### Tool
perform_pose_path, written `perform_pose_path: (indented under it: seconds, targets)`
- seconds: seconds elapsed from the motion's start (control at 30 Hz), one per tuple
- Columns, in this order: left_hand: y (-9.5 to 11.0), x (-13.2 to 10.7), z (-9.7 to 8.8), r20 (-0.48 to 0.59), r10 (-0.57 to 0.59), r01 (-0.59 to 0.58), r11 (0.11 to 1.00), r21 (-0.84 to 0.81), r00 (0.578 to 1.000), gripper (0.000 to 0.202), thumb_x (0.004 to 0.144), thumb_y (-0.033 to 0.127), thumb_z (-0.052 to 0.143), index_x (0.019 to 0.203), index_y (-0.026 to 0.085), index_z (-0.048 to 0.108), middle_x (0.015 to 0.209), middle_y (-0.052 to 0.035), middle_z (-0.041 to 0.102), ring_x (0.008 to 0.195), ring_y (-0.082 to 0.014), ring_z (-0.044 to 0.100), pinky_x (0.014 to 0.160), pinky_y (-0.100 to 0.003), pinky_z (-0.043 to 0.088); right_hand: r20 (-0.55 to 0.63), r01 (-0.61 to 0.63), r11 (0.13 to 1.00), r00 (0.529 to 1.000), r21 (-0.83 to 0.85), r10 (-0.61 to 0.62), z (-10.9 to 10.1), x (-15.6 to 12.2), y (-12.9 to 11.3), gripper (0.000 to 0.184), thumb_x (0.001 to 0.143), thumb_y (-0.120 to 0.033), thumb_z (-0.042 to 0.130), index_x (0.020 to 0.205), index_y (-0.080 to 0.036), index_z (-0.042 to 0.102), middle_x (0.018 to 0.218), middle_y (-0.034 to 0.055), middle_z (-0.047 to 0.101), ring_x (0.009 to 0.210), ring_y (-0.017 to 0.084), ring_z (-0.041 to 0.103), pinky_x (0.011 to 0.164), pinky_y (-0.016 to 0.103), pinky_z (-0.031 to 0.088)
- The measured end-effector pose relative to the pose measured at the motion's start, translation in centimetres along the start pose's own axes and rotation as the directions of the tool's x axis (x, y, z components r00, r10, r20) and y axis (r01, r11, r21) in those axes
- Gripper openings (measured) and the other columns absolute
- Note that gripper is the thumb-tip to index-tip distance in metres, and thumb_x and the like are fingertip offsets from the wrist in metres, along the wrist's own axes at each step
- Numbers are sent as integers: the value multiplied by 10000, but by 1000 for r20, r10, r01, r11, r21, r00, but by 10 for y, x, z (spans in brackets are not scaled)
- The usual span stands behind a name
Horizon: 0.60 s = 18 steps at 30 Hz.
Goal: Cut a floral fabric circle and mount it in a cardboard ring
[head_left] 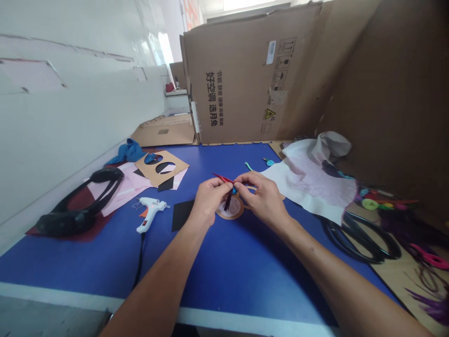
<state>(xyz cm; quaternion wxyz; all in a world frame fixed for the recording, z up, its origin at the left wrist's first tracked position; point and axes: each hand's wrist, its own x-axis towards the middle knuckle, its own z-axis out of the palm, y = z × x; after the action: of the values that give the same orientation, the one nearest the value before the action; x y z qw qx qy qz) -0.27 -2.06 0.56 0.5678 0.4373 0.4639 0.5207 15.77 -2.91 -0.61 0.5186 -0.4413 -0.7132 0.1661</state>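
Observation:
My left hand (207, 197) is closed, pinching a thin, pointed red piece (221, 177), perhaps felt or paper, between thumb and forefinger. The fingertips of my right hand (261, 194) are pinched together at the right end of the same red piece. Just below the fingertips shows a small blue bit (234, 191), and a dark strand-like thing (228, 202) hangs there. Beneath the hands lies a round cardboard ring with a pale centre (229, 216). A second cardboard ring (251, 188) is partly hidden behind my right hand.
Left on the blue table (224, 276) lie a white glue gun (151, 213) with black cord, black card (180, 215), cardboard with two holes (149, 175) and headphones (80, 210). White cloth (312, 173), black loops (365, 238) and pink scissors (430, 256) are right. A large carton (242, 89) stands behind.

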Motion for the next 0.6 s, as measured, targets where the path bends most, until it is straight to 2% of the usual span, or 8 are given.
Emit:
perform_pose_path:
  seconds: [0.27, 0.6]
  targets:
    - [-2, 0, 0, 4, 16, -16, 1000, -4, 1000, 187, 691, 291, 865, 668, 173, 721, 690, -8, 664, 659, -130, 620, 691, -270, 531, 9, 19, 999, 1000, -35, -19, 0, -1, -1, 156, 1009, -259, 619, 885, -257, 713, 919, 42, 761, 883, 243, 709, 810, 359, 535]
    - [-1, -1, 0, -18, 14, -14, 1000, 5, 1000, 116, 697, 256, 826, 662, 175, 750, 691, -19, 692, 671, -132, 631, 690, -260, 524, 8, 19, 1000, 1000, 1, -19, 1, -1, 1, 143, 1014, -222, 615, 908, -252, 706, 946, 44, 754, 912, 242, 705, 825, 355, 519]
